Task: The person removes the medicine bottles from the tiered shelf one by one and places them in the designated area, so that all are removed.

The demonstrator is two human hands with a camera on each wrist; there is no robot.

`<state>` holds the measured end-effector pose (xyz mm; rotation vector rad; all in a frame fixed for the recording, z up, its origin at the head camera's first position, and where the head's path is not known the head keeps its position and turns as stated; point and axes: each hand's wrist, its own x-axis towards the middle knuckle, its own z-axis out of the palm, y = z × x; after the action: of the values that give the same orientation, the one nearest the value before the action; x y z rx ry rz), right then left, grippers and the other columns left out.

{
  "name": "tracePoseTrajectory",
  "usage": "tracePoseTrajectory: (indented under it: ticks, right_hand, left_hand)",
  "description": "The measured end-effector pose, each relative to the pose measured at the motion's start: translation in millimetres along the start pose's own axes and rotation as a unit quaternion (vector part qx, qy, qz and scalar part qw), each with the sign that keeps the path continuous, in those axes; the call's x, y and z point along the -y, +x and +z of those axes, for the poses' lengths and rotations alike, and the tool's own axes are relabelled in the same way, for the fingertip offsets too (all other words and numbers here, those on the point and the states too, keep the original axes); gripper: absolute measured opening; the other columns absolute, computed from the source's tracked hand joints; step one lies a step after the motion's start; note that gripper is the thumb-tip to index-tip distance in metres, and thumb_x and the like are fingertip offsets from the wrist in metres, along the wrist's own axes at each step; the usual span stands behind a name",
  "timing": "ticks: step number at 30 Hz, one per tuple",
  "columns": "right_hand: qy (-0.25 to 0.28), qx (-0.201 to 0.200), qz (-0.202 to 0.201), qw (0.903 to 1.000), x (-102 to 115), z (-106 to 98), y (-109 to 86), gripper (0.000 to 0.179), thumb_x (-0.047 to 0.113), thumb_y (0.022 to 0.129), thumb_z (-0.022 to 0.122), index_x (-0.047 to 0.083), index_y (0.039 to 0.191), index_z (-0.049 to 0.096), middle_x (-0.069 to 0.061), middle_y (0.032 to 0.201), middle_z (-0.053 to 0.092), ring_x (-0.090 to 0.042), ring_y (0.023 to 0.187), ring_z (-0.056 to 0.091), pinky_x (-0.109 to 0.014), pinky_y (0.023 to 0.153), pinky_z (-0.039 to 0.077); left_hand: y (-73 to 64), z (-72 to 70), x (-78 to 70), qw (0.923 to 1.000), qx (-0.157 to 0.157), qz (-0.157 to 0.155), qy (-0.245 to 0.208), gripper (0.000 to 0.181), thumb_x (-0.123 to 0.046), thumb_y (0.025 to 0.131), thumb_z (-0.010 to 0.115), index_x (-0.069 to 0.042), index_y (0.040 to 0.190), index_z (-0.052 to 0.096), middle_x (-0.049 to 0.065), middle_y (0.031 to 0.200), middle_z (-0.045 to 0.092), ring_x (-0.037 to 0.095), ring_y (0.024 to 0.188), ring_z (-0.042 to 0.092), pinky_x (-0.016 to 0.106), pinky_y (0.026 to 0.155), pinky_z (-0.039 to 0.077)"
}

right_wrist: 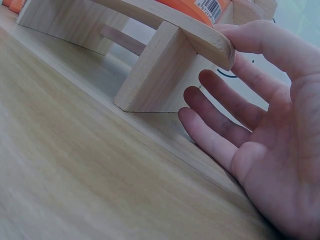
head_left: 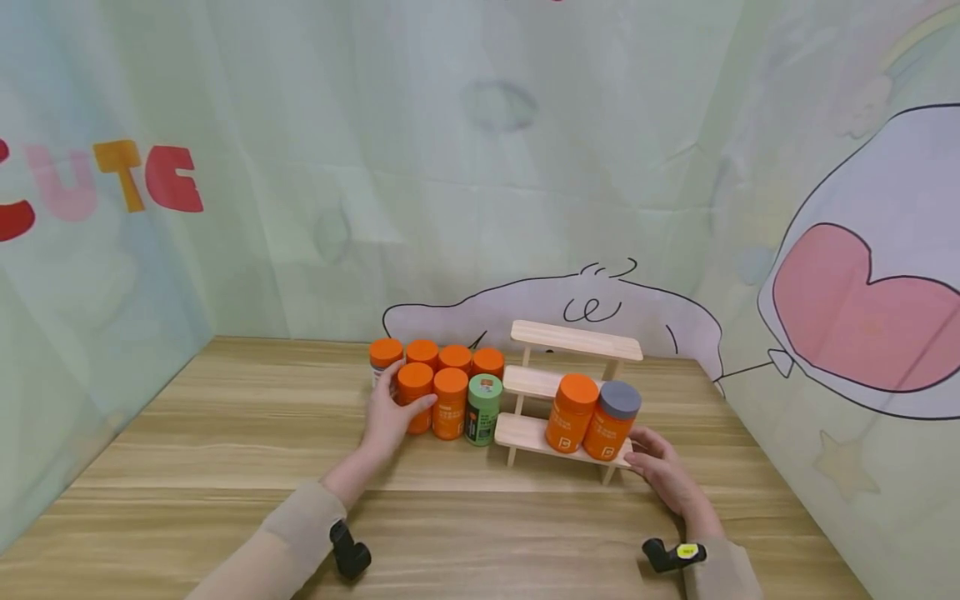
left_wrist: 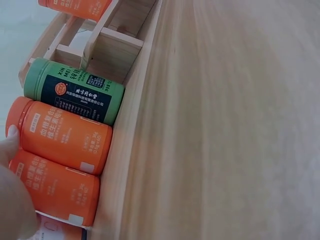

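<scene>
My left hand (head_left: pixel 386 419) is round the orange jar (head_left: pixel 416 408) at the left of the front row, thumb across its front and fingers along its far side. Right beside it stand a second orange jar (head_left: pixel 450 406) and a green jar (head_left: pixel 483 410). With thumb and a finger, my right hand (head_left: pixel 669 473) pinches the right end of the lowest board of a three-tier wooden shelf (head_left: pixel 517 432); its other fingers (right_wrist: pixel 215 127) hang spread below the board. On that board sit an orange-lidded jar (head_left: pixel 574 412) and a grey-lidded orange jar (head_left: pixel 612 421).
Behind the front row, several orange-lidded jars (head_left: pixel 422 352) stand close together, partly hidden. The shelf's top board (head_left: pixel 576 340) holds nothing. A printed curtain (head_left: pixel 480 208) hangs behind and beside the wooden table (head_left: pixel 480 533).
</scene>
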<state>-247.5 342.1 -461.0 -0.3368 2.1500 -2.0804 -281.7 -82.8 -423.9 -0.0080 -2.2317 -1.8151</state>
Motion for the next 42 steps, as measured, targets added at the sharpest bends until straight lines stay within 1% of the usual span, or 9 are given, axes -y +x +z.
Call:
tracePoseTrajectory:
  ticks: [4,9,13,17,21,25,32,38,42]
  right_hand:
    - [-0.001,-0.008,0.01,0.9999,-0.9,-0.9,-0.2,0.037,0.003,0.094,0.05,0.036,0.106,0.061,0.02,0.114,0.055,-0.003,0.105,0.047,-0.02,0.086,0.047]
    - [-0.004,-0.008,0.011,0.9999,-3.7,-1.6,-0.9,0.036,0.004,0.094,0.051,0.036,0.107,0.061,0.019,0.115,0.055,-0.005,0.106,0.048,-0.02,0.087,0.047]
    - [-0.003,-0.009,0.005,0.9999,-5.4,-1.3,-1.1,0.037,0.003,0.094,0.05,0.036,0.106,0.061,0.019,0.114,0.056,-0.005,0.105,0.048,-0.02,0.086,0.048]
    - [0.001,-0.015,0.005,0.9999,-5.8,-1.1,-0.5,0.038,0.002,0.093,0.05,0.036,0.105,0.061,0.019,0.113,0.056,-0.005,0.104,0.047,-0.02,0.084,0.048]
    - [0.001,-0.013,0.01,0.9999,-5.1,-1.4,0.3,0.036,0.003,0.093,0.051,0.036,0.106,0.061,0.019,0.114,0.055,-0.005,0.104,0.048,-0.02,0.085,0.048]
    - [0.001,-0.013,0.017,0.9998,-3.5,-0.9,0.7,0.034,0.005,0.094,0.052,0.034,0.108,0.059,0.019,0.115,0.054,-0.005,0.106,0.047,-0.02,0.087,0.048]
    - [0.002,-0.024,0.024,0.9994,-2.0,0.9,1.3,0.033,0.004,0.093,0.052,0.034,0.106,0.06,0.019,0.115,0.054,-0.004,0.107,0.047,-0.02,0.087,0.047]
    - [0.002,-0.012,0.014,0.9998,-1.8,-0.3,1.1,0.034,0.003,0.093,0.051,0.034,0.107,0.06,0.019,0.115,0.055,-0.003,0.106,0.048,-0.02,0.087,0.048]
    - [0.001,-0.02,0.021,0.9996,-0.9,-0.6,1.2,0.034,0.004,0.093,0.052,0.034,0.106,0.06,0.019,0.115,0.054,-0.003,0.107,0.047,-0.02,0.088,0.047]
  left_hand:
    - [-1.8,0.7,-3.4,0.9992,-0.02,0.026,-0.024,0.074,-0.011,0.085,0.076,-0.002,0.146,0.035,0.018,0.151,0.038,0.034,0.139,0.037,0.048,0.117,0.029]
    - [-6.0,3.3,-9.7,0.9935,-0.071,0.06,-0.065,0.061,-0.007,0.085,0.075,0.002,0.138,0.045,0.021,0.139,0.047,0.033,0.129,0.044,0.047,0.112,0.036]
    - [-8.6,9.0,-18.9,0.9858,-0.102,0.099,-0.089,0.049,-0.003,0.084,0.075,0.007,0.126,0.052,0.022,0.128,0.051,0.033,0.122,0.048,0.046,0.108,0.038]
    - [-9.5,18.0,-28.3,0.9746,-0.127,0.152,-0.104,0.036,0.0,0.084,0.074,0.01,0.114,0.056,0.02,0.115,0.054,0.027,0.112,0.051,0.038,0.1,0.04]
    - [-11.3,27.2,-36.2,0.9686,-0.138,0.178,-0.105,0.03,0.0,0.085,0.072,0.01,0.108,0.057,0.02,0.108,0.055,0.023,0.103,0.051,0.033,0.091,0.041]
    - [-13.4,37.6,-42.4,0.9686,-0.128,0.179,-0.116,0.027,0.001,0.086,0.07,0.011,0.106,0.055,0.023,0.106,0.055,0.023,0.099,0.051,0.032,0.088,0.042]
    - [-20.6,64.1,-50.0,0.9708,-0.098,0.181,-0.124,0.025,-0.004,0.088,0.07,0.006,0.106,0.057,0.02,0.104,0.058,0.01,0.098,0.053,0.03,0.086,0.047]
    - [-26.5,88.4,-58.1,0.969,-0.036,0.192,-0.151,0.03,-0.002,0.087,0.07,0.006,0.111,0.056,0.025,0.109,0.058,0.03,0.103,0.056,0.024,0.086,0.048]
    - [-30.2,103.1,-66.5,0.9712,0.028,0.175,-0.16,0.038,-0.002,0.087,0.07,0.004,0.121,0.055,0.023,0.119,0.057,0.037,0.112,0.053,0.039,0.096,0.048]
